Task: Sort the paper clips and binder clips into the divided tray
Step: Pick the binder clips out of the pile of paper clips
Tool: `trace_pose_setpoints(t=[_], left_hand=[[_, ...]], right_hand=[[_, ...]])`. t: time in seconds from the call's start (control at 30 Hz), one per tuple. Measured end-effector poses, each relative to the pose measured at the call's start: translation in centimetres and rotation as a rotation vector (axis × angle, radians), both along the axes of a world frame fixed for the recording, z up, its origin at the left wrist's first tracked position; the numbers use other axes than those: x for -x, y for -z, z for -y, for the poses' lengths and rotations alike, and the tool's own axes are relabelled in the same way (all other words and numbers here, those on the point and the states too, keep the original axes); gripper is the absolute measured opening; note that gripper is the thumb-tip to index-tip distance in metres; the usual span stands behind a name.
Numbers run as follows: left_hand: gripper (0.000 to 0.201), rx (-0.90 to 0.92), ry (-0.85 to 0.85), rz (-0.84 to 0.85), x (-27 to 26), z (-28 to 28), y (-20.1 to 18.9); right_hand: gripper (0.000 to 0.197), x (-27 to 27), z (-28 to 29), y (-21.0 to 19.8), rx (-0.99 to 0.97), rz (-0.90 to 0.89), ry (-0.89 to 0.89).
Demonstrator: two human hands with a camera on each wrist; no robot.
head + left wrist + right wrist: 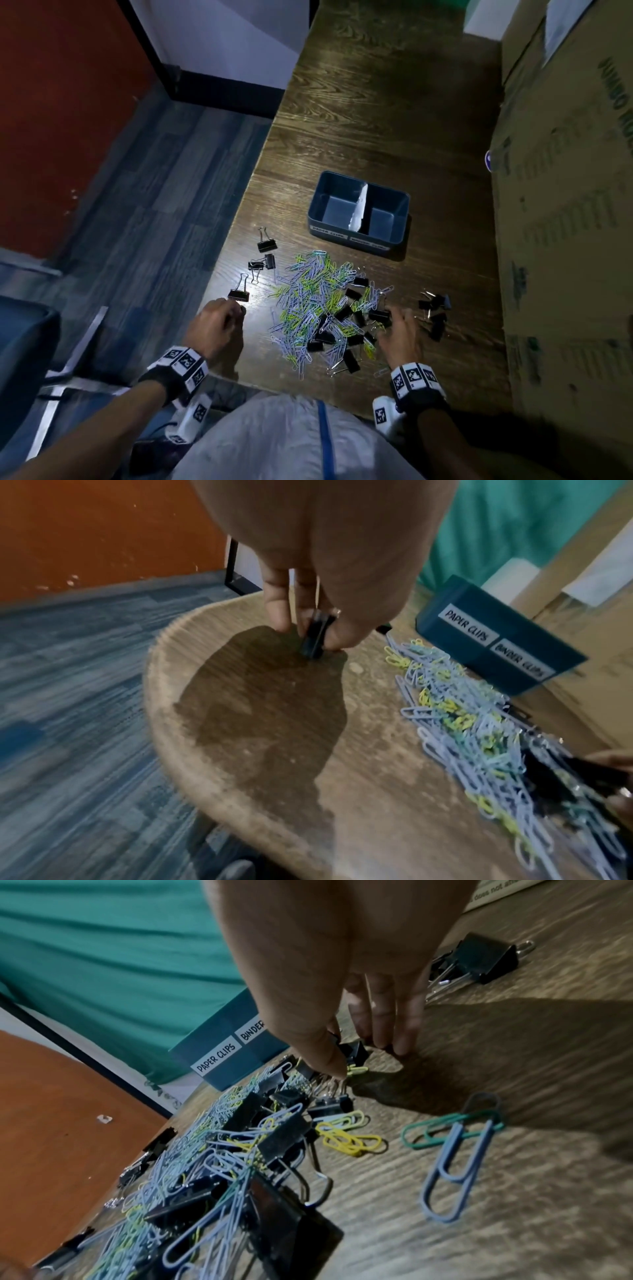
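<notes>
On the wooden worktop point(376, 102) the divided tray point(359, 209) stands at about twelve o'clock from the mixed heap point(329, 308), both compartments bare, its near wall labelled for paper clips on the left and binder clips on the right. The heap of pale blue, yellow and green paper clips, with black binder clips tangled through it, lies between the two hands; three loose binder clips point(263, 260) sit at its ten o'clock and a few more point(435, 308) at its three o'clock. The left hand point(215, 325), at the heap's nine o'clock, pinches one binder clip point(313, 637) between thumb and fingertips, the clip's lower end touching the wood. The right hand point(400, 329), at the heap's four o'clock, has its thumb and forefinger closing on a black binder clip point(352, 1050) at the pile's edge while the other fingers point(383, 1020) hang straight down to the surface; whether it has a firm grip I cannot tell. The binder clips look stiff, springy and light, best taken across the black body rather than by the loose wire handles, which will swing. The paper clips are thin, slick and apt to hook together, so they will likely come up in snagged bunches and need pinching or sweeping in small lots.
</notes>
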State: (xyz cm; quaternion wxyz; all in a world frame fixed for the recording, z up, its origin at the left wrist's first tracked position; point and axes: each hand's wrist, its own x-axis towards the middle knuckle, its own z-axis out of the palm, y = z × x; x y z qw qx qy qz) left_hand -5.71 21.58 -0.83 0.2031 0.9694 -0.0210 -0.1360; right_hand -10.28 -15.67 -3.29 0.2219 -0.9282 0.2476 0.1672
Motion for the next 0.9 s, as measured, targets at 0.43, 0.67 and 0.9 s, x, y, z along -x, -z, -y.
trace_pose_setpoints(t=[0.43, 0.67, 0.9], left_hand=[[0.080, -0.093, 0.366, -0.238, -2.7, 9.0, 0.9], [0.080, -0.092, 0.532, -0.247, -2.1, 12.8, 1.2], [0.057, -0.176, 0.813, 0.088, -2.5, 16.1, 0.7]], right_hand=[[0.064, 0.4, -1.3, -0.3, 0.087, 0.036, -0.109], [0.049, -0.5, -2.1, -0.5, 0.058, 0.103, -0.164], [0.038, -0.8, -1.6, -1.4, -0.004, 0.168, -0.182]])
